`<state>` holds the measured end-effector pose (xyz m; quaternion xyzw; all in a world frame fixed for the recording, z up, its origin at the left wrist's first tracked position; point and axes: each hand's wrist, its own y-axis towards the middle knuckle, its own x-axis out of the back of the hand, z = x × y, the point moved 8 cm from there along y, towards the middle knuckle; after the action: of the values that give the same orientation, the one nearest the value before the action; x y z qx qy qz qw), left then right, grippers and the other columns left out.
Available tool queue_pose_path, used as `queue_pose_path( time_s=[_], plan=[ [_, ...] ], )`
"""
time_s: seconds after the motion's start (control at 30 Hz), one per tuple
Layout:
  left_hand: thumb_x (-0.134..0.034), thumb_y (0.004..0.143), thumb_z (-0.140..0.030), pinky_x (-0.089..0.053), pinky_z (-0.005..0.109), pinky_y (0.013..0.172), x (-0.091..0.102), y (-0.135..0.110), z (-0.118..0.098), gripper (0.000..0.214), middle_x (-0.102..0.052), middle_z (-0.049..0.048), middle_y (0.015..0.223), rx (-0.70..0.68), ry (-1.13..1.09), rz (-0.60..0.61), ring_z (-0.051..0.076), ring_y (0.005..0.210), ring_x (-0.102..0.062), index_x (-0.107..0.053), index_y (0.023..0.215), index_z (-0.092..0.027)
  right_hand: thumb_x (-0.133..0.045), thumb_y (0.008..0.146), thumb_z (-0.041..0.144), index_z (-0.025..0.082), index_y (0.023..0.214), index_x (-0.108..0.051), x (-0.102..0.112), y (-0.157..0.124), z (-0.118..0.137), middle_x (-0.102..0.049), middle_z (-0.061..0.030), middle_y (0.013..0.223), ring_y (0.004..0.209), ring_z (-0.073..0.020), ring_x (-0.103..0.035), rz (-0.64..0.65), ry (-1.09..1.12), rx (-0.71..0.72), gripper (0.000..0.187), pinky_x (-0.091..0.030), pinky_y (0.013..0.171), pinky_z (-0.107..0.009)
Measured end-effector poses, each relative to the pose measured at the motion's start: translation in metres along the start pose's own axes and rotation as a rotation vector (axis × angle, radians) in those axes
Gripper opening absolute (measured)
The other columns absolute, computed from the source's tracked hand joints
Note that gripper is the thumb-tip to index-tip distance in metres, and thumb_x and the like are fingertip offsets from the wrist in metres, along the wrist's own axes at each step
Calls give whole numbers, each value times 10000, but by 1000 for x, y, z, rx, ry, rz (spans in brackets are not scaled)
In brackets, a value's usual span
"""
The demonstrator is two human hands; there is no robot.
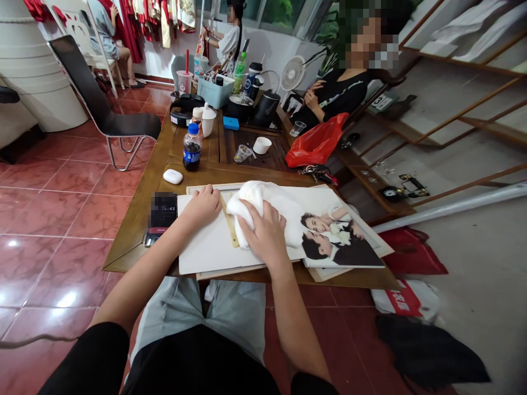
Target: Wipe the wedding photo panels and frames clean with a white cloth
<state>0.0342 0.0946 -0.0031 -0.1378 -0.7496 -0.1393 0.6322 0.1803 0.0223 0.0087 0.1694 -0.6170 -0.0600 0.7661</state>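
My right hand [265,233] is closed on a white cloth [251,200] and presses it down on a large printed photo [329,233] of a couple. The photo lies on a white board [206,244] and a pale wooden frame [228,219] at the near edge of the wooden table [135,219]. My left hand [203,206] rests on the white board's upper left part, fingers curled over its far edge, holding it in place.
A phone [162,214] lies left of the board, with a white earbud case [173,176] and a dark soda bottle [191,148] beyond. Cups, a kettle, a red plastic bag [315,144] and keys sit farther back. A person sits across the table; a black chair [102,104] stands left.
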Motion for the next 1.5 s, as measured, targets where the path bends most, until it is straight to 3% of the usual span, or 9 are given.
queue_pose_path(
  time_s=[0.2, 0.53, 0.67, 0.97, 1.07, 1.5],
  plan=[
    [-410, 1036, -242, -453, 502, 1008, -1, -1, 0, 341, -599, 246, 1296, -28, 12, 47, 368, 1236, -559, -595, 1260, -62, -418, 1044, 510, 360, 1512, -523, -5, 6, 20, -520, -143, 1427, 1327, -326, -474, 94, 65, 82, 503, -373, 1092, -534],
    [-302, 1066, -221, -448, 495, 1018, -2, 1, 1, 393, -610, 230, 1273, -13, 35, -5, 352, 1220, -580, -607, 1250, -55, -418, 1030, 499, 341, 1493, -546, 1, 19, -21, -541, -157, 1379, 1232, -368, -514, 66, -71, -160, 506, -436, 992, -567],
    [-314, 1064, -216, -444, 490, 1024, -3, 1, 1, 381, -613, 230, 1267, -9, 23, -10, 347, 1227, -580, -609, 1245, -58, -383, 1036, 527, 350, 1510, -521, 0, 22, -27, -534, -156, 1392, 1235, -370, -507, 70, -55, -170, 524, -440, 988, -580],
    [-366, 1044, -233, -449, 489, 1013, -3, 1, 1, 347, -622, 218, 1257, -20, 5, 2, 344, 1226, -571, -612, 1238, -84, -359, 1050, 536, 386, 1536, -484, -8, 28, 20, -518, -143, 1439, 1335, -355, -461, 114, 58, -21, 524, -399, 1076, -590],
    [-364, 1045, -237, -451, 487, 1009, -2, 0, 1, 349, -625, 213, 1250, -21, 3, 0, 339, 1209, -574, -616, 1236, -89, -383, 1047, 541, 394, 1547, -471, -7, 29, 24, -516, -144, 1447, 1333, -353, -474, 136, 62, -25, 528, -399, 1084, -586],
    [-315, 1060, -219, -458, 495, 1016, -3, 1, 1, 392, -623, 218, 1243, -36, 55, -34, 353, 1211, -579, -612, 1252, -51, -378, 1035, 574, 385, 1558, -451, -7, 41, -17, -504, -162, 1449, 1304, -378, -487, 127, -15, -109, 561, -418, 1040, -601]
  ],
)
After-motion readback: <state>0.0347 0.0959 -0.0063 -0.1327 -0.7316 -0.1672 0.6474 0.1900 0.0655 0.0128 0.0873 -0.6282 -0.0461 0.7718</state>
